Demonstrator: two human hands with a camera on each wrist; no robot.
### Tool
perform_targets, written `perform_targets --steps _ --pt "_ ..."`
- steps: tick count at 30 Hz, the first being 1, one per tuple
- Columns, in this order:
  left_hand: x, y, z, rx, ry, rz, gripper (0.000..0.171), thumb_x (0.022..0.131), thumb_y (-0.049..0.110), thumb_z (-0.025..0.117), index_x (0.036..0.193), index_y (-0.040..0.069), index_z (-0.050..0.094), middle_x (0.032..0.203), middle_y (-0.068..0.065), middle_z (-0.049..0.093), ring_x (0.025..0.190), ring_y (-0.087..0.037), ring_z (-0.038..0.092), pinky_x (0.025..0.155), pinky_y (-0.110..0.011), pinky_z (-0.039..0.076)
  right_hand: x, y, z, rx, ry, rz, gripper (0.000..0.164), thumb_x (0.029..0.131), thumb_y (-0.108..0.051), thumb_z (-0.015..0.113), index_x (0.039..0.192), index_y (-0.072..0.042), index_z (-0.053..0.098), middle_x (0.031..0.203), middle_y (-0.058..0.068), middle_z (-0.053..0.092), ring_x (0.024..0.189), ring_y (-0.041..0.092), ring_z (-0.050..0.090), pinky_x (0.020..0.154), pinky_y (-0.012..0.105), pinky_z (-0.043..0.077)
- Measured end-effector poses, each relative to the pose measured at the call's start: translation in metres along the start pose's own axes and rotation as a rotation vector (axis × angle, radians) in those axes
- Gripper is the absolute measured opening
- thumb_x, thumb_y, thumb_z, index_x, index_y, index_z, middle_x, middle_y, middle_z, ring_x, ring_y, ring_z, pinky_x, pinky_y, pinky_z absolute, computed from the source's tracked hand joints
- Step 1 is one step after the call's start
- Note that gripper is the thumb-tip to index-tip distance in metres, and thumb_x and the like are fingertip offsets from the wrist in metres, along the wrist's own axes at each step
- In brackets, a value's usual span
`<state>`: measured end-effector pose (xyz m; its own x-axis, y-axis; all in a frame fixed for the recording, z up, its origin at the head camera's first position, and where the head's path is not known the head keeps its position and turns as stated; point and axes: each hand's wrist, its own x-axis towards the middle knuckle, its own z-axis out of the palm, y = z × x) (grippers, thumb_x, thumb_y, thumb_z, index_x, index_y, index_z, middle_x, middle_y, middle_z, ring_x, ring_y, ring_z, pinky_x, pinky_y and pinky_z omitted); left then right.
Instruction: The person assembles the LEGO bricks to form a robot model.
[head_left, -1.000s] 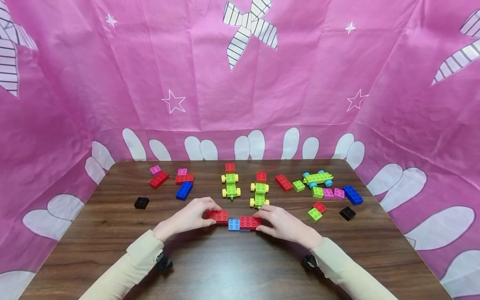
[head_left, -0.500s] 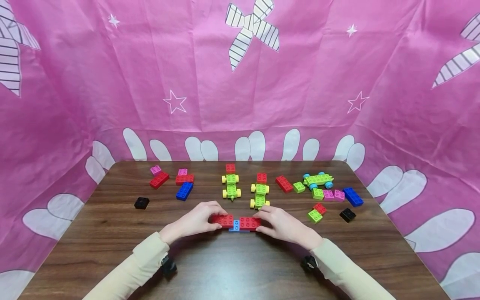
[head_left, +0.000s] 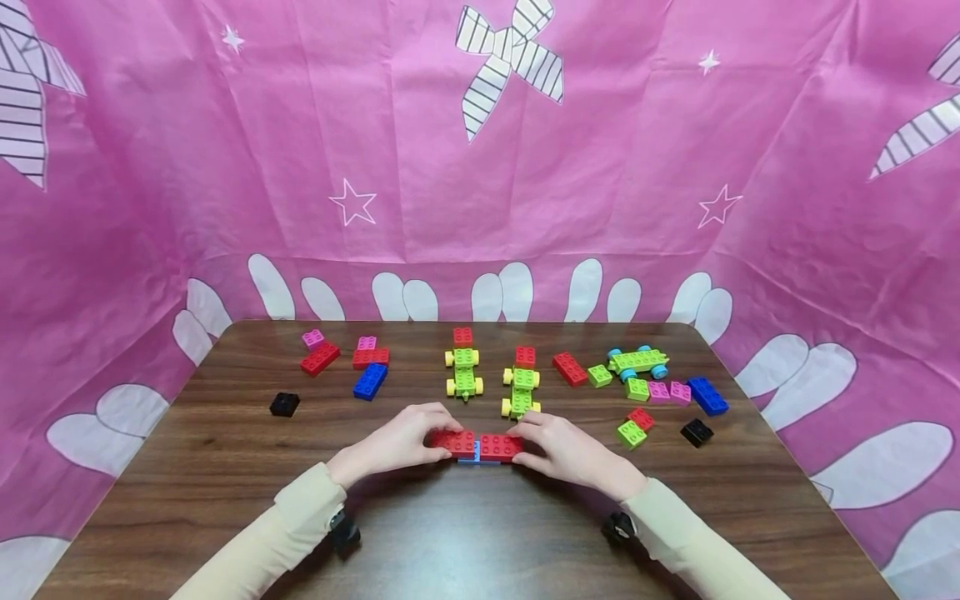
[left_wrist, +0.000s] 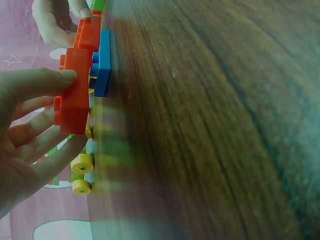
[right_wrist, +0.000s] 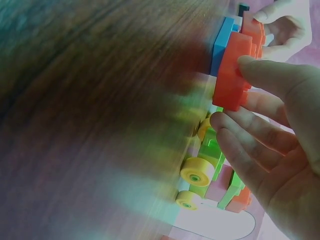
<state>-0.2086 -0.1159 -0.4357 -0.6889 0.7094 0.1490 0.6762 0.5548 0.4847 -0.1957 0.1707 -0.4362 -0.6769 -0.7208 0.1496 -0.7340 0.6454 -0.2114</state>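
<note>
My left hand [head_left: 408,437] pinches a red building brick [head_left: 456,444] between thumb and fingers, over the left end of a light blue brick [head_left: 477,457]. In the left wrist view the held brick [left_wrist: 75,97] stands a little off the blue brick [left_wrist: 103,65], whose studs show between them. My right hand [head_left: 562,450] grips a second red brick [head_left: 498,447], seated on the blue brick's right end and jutting past it, its thumb [right_wrist: 255,67] on the near side. A narrow strip of blue studs shows between the two red bricks.
Two lime wheeled bases with yellow wheels [head_left: 465,382] [head_left: 521,392] stand just beyond the hands. A lime base with blue wheels [head_left: 637,361] is at back right among several loose bricks. Red, pink, dark blue [head_left: 371,382] and black [head_left: 284,405] bricks lie at left on the wooden table [head_left: 225,483].
My left hand has moved to the right with its red brick, from beside the light blue brick to over its left end. The right hand has stayed in place on its red brick.
</note>
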Motion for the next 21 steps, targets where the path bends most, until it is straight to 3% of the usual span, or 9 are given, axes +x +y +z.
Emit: perform_targets --steps 11,21 --pt "0.0036 0.0038 0.0020 0.000 0.013 0.040 0.030 0.082 0.022 0.071 0.110 0.014 0.068 0.103 0.003 0.065 0.094 -0.007 0.059 0.085 -0.026 0.051 -0.0001 0.0015 0.0013 0.007 0.015 -0.016 0.029 0.086 -0.036 0.066 0.109 -0.019 0.066 0.097 -0.008 0.060 0.081 0.003 0.057 0.075 0.020 0.053" --pt "0.0047 0.0035 0.0034 0.002 -0.002 0.020 0.030 0.082 0.024 0.072 0.110 0.015 0.068 0.103 0.004 0.065 0.094 -0.008 0.059 0.085 -0.026 0.051 0.0002 0.0027 0.0020 0.021 0.009 -0.007 0.030 0.085 -0.037 0.067 0.109 -0.019 0.066 0.096 -0.008 0.060 0.081 0.004 0.057 0.076 0.019 0.053"
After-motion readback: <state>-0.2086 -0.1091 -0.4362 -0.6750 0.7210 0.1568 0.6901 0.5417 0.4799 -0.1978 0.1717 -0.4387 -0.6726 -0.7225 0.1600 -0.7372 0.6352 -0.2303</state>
